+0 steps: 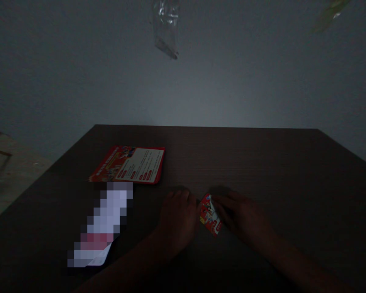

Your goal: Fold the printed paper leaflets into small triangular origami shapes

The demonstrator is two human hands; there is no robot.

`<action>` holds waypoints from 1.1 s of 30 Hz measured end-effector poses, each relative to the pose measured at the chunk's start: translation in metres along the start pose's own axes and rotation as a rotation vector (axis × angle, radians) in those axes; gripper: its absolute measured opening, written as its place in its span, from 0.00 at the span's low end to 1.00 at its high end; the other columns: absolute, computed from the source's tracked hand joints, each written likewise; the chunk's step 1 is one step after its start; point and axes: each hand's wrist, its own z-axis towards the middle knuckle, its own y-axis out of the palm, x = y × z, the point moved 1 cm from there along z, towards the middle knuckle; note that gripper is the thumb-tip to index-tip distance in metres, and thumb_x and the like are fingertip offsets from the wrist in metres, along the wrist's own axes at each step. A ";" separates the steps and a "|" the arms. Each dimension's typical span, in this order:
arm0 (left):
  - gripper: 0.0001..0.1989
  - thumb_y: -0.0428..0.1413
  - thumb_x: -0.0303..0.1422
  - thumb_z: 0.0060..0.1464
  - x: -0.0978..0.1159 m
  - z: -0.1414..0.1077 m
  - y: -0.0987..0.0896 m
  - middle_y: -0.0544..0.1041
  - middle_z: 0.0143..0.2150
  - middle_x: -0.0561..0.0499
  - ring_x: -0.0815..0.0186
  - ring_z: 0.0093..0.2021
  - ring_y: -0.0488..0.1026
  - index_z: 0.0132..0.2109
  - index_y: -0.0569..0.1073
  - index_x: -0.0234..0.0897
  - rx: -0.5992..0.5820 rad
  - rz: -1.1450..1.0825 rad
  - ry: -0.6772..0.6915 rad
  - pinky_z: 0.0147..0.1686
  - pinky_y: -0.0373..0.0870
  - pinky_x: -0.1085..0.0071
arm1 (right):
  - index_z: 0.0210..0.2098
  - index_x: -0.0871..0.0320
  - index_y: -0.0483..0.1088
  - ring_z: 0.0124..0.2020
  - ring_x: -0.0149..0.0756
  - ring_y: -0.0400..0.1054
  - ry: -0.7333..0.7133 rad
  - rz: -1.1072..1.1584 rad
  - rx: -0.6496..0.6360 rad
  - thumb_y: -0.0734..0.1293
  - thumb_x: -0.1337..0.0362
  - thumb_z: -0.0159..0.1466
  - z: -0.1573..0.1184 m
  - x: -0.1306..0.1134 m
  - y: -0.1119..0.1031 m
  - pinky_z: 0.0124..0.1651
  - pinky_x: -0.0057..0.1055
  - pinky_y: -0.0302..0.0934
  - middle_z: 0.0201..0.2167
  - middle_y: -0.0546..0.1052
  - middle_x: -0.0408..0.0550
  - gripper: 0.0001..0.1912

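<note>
Between my two hands is a small red printed paper [208,217] with coloured pictures and a pale panel. It lies at a slant, one corner pointing towards me. My left hand [178,221] is closed at its left edge, with most of the fingertips hidden. On the other side, the fingers of my right hand [245,215] pinch the right edge, where a whitish part shows. The dim light makes it hard to tell whether the paper is folded or a flat packet.
A red printed booklet or stack of sheets [140,165] lies at the left on the dark wooden table [232,158]. Nearer me is a lit phone [105,219], its screen blurred out. A clear plastic bag [166,30] hangs on the grey wall [247,73].
</note>
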 end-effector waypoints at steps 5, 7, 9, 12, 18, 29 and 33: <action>0.15 0.44 0.34 0.61 -0.001 0.001 0.001 0.74 0.36 0.43 0.57 0.38 0.70 0.36 0.73 0.32 -0.013 0.016 -0.012 0.39 0.65 0.59 | 0.44 0.54 0.74 0.30 0.36 0.70 0.009 0.003 0.011 0.58 0.61 0.66 0.000 -0.001 0.001 0.33 0.31 0.63 0.30 0.74 0.49 0.14; 0.15 0.44 0.34 0.61 -0.001 0.001 0.002 0.74 0.36 0.43 0.57 0.38 0.70 0.36 0.73 0.33 -0.012 0.023 -0.019 0.39 0.64 0.59 | 0.44 0.54 0.74 0.30 0.36 0.70 0.010 -0.005 0.016 0.58 0.61 0.66 0.001 -0.001 0.001 0.33 0.30 0.62 0.31 0.74 0.49 0.14; 0.15 0.43 0.33 0.62 -0.001 0.000 0.003 0.74 0.37 0.43 0.57 0.38 0.70 0.36 0.73 0.33 -0.009 0.031 -0.013 0.39 0.64 0.59 | 0.44 0.54 0.74 0.31 0.36 0.70 0.012 -0.009 0.022 0.58 0.60 0.66 0.001 -0.002 0.002 0.32 0.31 0.62 0.32 0.75 0.50 0.14; 0.15 0.43 0.33 0.62 -0.001 -0.001 0.004 0.73 0.37 0.43 0.58 0.39 0.70 0.36 0.73 0.33 -0.001 0.036 0.002 0.39 0.64 0.59 | 0.44 0.53 0.73 0.32 0.36 0.70 0.016 0.002 0.034 0.58 0.59 0.66 0.002 -0.002 0.002 0.33 0.31 0.63 0.33 0.75 0.50 0.15; 0.15 0.43 0.33 0.62 0.001 -0.001 0.004 0.73 0.36 0.44 0.57 0.39 0.70 0.37 0.72 0.33 -0.003 0.032 -0.011 0.40 0.64 0.59 | 0.45 0.54 0.73 0.31 0.38 0.71 0.048 -0.024 0.053 0.59 0.57 0.65 0.001 -0.004 0.003 0.33 0.33 0.63 0.32 0.75 0.50 0.15; 0.16 0.43 0.34 0.62 0.002 0.001 0.000 0.74 0.37 0.43 0.57 0.39 0.70 0.37 0.73 0.33 -0.024 0.028 -0.022 0.40 0.64 0.59 | 0.44 0.51 0.73 0.34 0.40 0.72 0.071 -0.091 0.095 0.60 0.55 0.64 -0.001 -0.006 0.007 0.36 0.35 0.64 0.35 0.76 0.49 0.14; 0.15 0.43 0.33 0.61 0.002 0.001 0.000 0.74 0.37 0.43 0.57 0.38 0.70 0.36 0.73 0.33 -0.025 0.027 -0.019 0.40 0.64 0.59 | 0.44 0.50 0.73 0.35 0.41 0.72 0.063 -0.108 0.118 0.61 0.56 0.63 -0.001 -0.007 0.008 0.36 0.35 0.64 0.37 0.77 0.49 0.13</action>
